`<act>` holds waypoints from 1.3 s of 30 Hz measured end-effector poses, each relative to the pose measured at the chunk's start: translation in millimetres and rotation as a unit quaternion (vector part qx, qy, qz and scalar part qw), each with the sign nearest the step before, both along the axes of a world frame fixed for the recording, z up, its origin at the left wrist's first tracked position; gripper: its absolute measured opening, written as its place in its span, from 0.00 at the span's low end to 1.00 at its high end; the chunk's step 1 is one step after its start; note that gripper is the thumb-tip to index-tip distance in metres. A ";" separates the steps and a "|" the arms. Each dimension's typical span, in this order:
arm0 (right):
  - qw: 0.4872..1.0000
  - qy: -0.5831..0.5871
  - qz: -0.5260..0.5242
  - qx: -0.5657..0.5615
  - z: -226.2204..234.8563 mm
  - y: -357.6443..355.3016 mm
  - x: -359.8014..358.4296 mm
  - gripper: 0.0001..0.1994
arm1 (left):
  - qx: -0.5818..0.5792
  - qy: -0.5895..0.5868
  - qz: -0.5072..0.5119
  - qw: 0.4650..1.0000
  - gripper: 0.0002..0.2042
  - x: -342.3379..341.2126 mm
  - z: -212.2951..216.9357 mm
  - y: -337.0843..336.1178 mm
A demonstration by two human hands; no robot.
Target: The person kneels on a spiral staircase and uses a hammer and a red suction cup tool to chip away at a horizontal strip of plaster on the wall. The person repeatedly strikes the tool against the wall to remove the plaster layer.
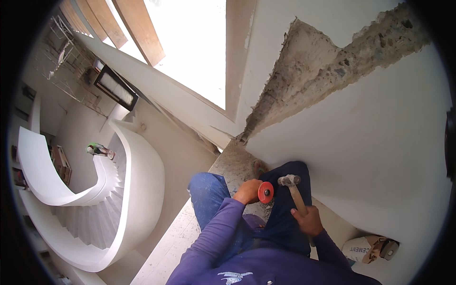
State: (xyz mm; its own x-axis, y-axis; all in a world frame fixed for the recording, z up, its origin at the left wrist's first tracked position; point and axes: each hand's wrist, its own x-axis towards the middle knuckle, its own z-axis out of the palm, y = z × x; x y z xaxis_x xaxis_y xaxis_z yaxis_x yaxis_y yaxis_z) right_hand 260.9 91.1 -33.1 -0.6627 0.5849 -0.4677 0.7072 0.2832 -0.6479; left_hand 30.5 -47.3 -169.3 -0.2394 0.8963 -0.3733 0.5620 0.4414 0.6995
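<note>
My left hand [247,191] is closed round a chisel [266,192] with a round red hand guard; its dark striking end faces up and the blade is hidden below. In my right hand [309,221] is a hammer [297,198], gripped by its wooden handle. The dusty metal hammer head sits just right of the red guard, apart from it. Both tools are over my knees, which are in blue trousers. Ahead, the white wall [342,123] has a broad rough channel [304,71] of bare, chipped concrete running down to the ledge.
I sit on a narrow dusty ledge [164,247] with rubble by my feet. A steep drop lies to the left, down to a curved white staircase [142,204] where a person [99,149] stands. Scaffolding [71,71] rises at the far left. A torn cement bag [361,249] lies behind at right.
</note>
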 end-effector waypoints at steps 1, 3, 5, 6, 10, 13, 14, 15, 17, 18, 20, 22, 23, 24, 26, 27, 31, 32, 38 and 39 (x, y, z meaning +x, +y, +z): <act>1.000 -0.002 -0.002 -0.003 -0.6 2.0 1.7 0.23 | 0.001 -0.004 0.000 1.000 0.11 2.0 2.0 2.3; 1.000 -0.006 -0.015 -0.008 -4.9 1.3 3.8 0.23 | 0.012 -0.001 -0.002 1.000 0.11 1.4 5.8 -0.3; 1.000 -0.012 -0.021 -0.009 -5.7 3.0 4.6 0.24 | 0.025 0.000 0.002 1.000 0.11 4.0 3.9 1.3; 1.000 -0.013 -0.024 -0.009 -5.6 3.2 4.2 0.24 | 0.029 0.002 0.004 1.000 0.11 5.2 1.1 1.8; 1.000 -0.004 -0.002 0.003 -7.7 5.7 5.9 0.22 | 0.017 0.010 -0.005 1.000 0.11 6.0 -6.3 5.3; 1.000 -0.005 -0.001 -0.007 -9.6 7.0 7.5 0.22 | 0.002 0.008 -0.002 1.000 0.11 2.0 -2.1 6.1; 1.000 -0.005 -0.008 -0.008 -8.7 6.7 7.4 0.22 | -0.003 0.007 0.004 1.000 0.11 0.4 0.9 6.2; 1.000 -0.005 -0.016 -0.009 -8.0 4.9 6.6 0.22 | -0.008 0.006 0.009 1.000 0.11 -1.1 4.0 5.9; 1.000 -0.009 -0.025 -0.010 -7.1 3.6 4.4 0.23 | -0.010 0.004 0.023 1.000 0.11 -2.2 8.3 5.0; 0.999 -0.013 -0.028 -0.010 -7.1 3.1 4.5 0.22 | -0.008 0.003 0.031 0.999 0.11 -2.3 10.3 4.7; 0.999 -0.021 -0.031 -0.011 -6.5 2.8 4.0 0.22 | 0.005 0.008 0.040 0.999 0.11 -0.9 8.0 3.1; 0.999 -0.029 -0.033 -0.013 -6.8 3.0 4.7 0.22 | 0.023 0.022 0.040 0.999 0.11 0.5 5.4 2.1; 0.999 -0.028 -0.033 -0.011 -9.2 3.7 6.1 0.23 | 0.017 0.020 0.037 0.999 0.11 0.4 6.8 2.5; 0.999 -0.027 -0.032 -0.009 -12.4 4.7 7.7 0.23 | 0.011 0.017 0.035 0.999 0.11 -0.4 8.2 3.4; 0.999 -0.032 -0.040 -0.019 -8.4 4.8 3.7 0.23 | 0.002 0.013 0.034 0.999 0.11 -2.1 9.9 4.9; 0.998 -0.038 -0.048 -0.031 -5.6 4.0 1.3 0.23 | 0.000 0.012 0.036 0.999 0.10 -3.4 9.9 5.4; 0.994 -0.049 -0.064 -0.068 1.1 -0.3 -4.3 0.22 | -0.004 0.015 0.053 0.998 0.10 -2.7 3.4 6.4; 0.995 -0.050 -0.062 -0.059 -0.9 0.5 -2.7 0.22 | 0.001 0.019 0.058 0.998 0.10 -2.2 2.9 6.3; 0.996 -0.059 -0.052 -0.038 -7.0 3.4 -0.1 0.24 | -0.002 0.013 0.068 0.998 0.10 -3.5 7.6 5.3; 0.995 -0.063 -0.056 -0.047 -5.3 3.3 -1.1 0.24 | -0.005 0.010 0.070 0.998 0.10 -3.7 9.2 5.2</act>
State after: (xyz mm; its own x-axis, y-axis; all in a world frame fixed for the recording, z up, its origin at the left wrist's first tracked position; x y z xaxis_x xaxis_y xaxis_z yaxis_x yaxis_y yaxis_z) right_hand 259.8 94.4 -38.3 -0.5280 0.6018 -0.5991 0.8087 0.1409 -0.5711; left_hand 26.8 -42.1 -160.1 -0.3685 0.8502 -0.3759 0.5081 0.5228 0.6844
